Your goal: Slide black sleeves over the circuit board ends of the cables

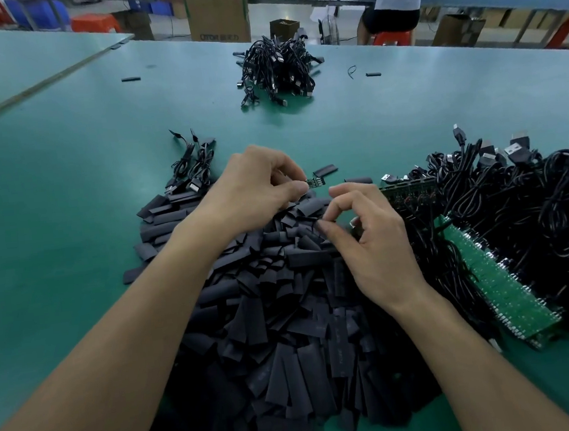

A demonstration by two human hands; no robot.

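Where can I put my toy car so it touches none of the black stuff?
Bare green table lies left of the sleeve pile, and between that pile and the far cable bundle. The right side is crowded: tangled cables and green circuit board strips.

Hidden in the left hand (pixel 256 186) above the sleeve pile (pixel 285 318), the cable of the board (pixel 315 182); cropped right of the pile, the cable heap (pixel 534 214); blurred far beyond it, print on the box (pixel 217 15).

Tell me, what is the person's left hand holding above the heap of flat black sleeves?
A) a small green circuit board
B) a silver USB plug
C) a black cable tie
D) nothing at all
A: the left hand pinches a small green circuit board, which juts out over the pile of flat black sleeves.
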